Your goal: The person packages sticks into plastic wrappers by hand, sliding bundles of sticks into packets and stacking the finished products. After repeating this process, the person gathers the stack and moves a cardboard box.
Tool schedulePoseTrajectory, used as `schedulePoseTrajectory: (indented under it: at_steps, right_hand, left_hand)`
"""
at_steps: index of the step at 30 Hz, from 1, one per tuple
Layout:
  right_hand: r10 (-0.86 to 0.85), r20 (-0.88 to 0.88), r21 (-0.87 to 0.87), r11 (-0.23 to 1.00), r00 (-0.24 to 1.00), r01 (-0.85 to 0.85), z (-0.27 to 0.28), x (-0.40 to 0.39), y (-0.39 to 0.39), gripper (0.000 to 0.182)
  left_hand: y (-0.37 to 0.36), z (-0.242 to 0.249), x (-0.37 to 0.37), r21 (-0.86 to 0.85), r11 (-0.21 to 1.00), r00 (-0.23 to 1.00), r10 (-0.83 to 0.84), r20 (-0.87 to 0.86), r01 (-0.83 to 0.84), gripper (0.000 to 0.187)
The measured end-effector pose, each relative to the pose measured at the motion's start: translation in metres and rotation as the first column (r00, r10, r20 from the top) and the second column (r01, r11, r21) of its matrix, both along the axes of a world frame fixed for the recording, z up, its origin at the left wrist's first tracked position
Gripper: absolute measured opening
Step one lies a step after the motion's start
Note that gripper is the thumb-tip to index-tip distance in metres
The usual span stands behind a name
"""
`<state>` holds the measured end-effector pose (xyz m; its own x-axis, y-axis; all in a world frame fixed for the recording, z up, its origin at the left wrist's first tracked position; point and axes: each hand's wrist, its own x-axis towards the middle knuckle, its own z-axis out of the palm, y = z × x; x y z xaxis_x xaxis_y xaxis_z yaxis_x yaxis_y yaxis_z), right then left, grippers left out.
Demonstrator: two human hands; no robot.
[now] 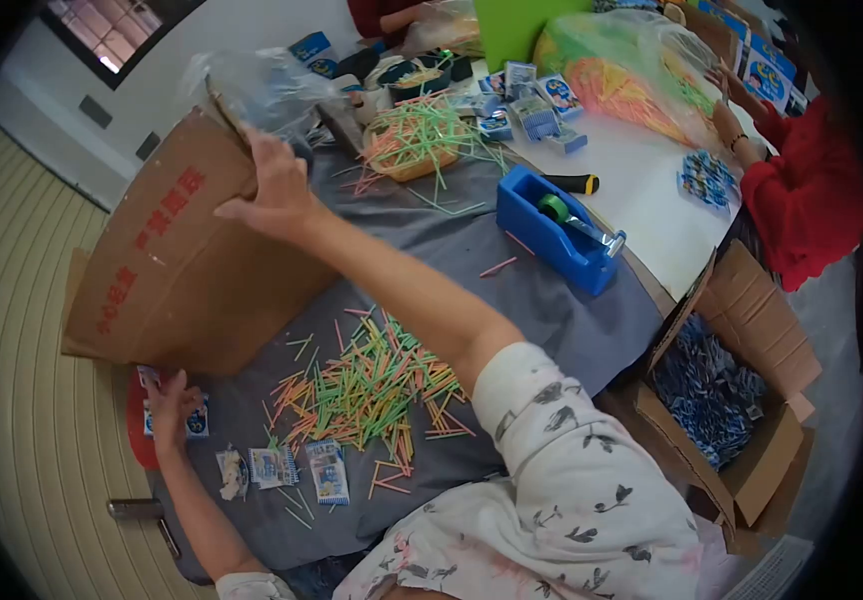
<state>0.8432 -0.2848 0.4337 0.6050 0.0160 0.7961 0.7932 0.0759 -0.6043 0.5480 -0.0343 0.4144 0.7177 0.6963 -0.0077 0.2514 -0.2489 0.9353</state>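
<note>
My right hand [277,190] reaches across to the upper left, its fingers hooked over the edge of a large brown cardboard box [162,250] with red printing, which stands tilted on the cloth. Below the box's lower corner is my left hand [172,408], fingers bent but apart, over small blue-and-white boxes [197,418] beside a red object [142,440]. Its palm hides part of them. Small blue-and-white packets [328,472] lie nearby, one of them crumpled or torn. A loose heap of short pink, green and yellow sticks [372,385] spreads beneath my right arm.
A blue tape dispenser [557,230] stands at centre right, by a yellow-and-black handle [577,184]. Behind are a basket [417,165] of coloured straws and small packs [537,115]. An open carton [722,400] holds blue packets. A person in red [802,190] works at right.
</note>
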Motion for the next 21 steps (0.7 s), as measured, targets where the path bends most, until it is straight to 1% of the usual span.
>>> schedulePoseTrajectory:
  at_steps: [1, 2, 4, 5, 7, 11, 13, 16, 21]
  right_hand:
    - [-0.033, 0.064, 0.079, 0.996, 0.997, 0.028, -0.021, -0.004, 0.006, 0.095]
    - [-0.042, 0.049, 0.093, 0.995, 0.998, 0.038, -0.035, -0.006, 0.011, 0.095]
    - [-0.172, -0.024, 0.086, 0.981, 0.985, 0.174, -0.053, -0.012, 0.019, 0.089]
    - [-0.167, -0.038, 0.092, 0.981, 0.985, 0.17, -0.054, -0.013, 0.018, 0.089]
    - [-0.145, -0.045, 0.129, 0.98, 0.988, 0.15, -0.051, -0.015, 0.019, 0.085]
    - [-0.173, -0.076, 0.138, 0.973, 0.982, 0.182, -0.047, -0.019, 0.02, 0.084]
    - [-0.217, -0.065, 0.098, 0.97, 0.974, 0.223, -0.048, -0.018, 0.018, 0.08]
    - [-0.22, -0.06, 0.08, 0.971, 0.974, 0.224, -0.048, -0.017, 0.018, 0.082]
    - [-0.257, -0.044, 0.052, 0.965, 0.966, 0.259, -0.048, -0.015, 0.026, 0.083]
  left_hand:
    - [0.0, -0.015, 0.004, -0.067, 0.997, 0.997, 0.027, -0.071, -0.031, 0.089]
    - [-0.007, -0.022, 0.01, -0.052, 0.998, 0.996, 0.02, -0.085, -0.024, 0.089]
    - [-0.028, -0.036, 0.014, 0.012, 1.0, 0.989, 0.0, -0.151, 0.001, 0.091]
    - [-0.032, -0.041, 0.016, 0.021, 1.0, 0.987, 0.007, -0.163, -0.004, 0.091]
    - [-0.038, -0.046, 0.019, -0.027, 1.0, 0.996, 0.01, -0.084, -0.012, 0.11]
    - [-0.047, -0.048, 0.032, -0.042, 0.999, 0.994, -0.013, -0.11, 0.008, 0.113]
    - [-0.039, -0.054, 0.037, -0.075, 0.997, 0.995, -0.017, -0.1, 0.009, 0.114]
    - [-0.049, -0.054, 0.044, -0.065, 0.997, 0.998, 0.034, -0.062, -0.038, 0.114]
    - [-0.048, -0.058, 0.049, -0.068, 0.996, 0.998, 0.047, -0.038, -0.049, 0.113]
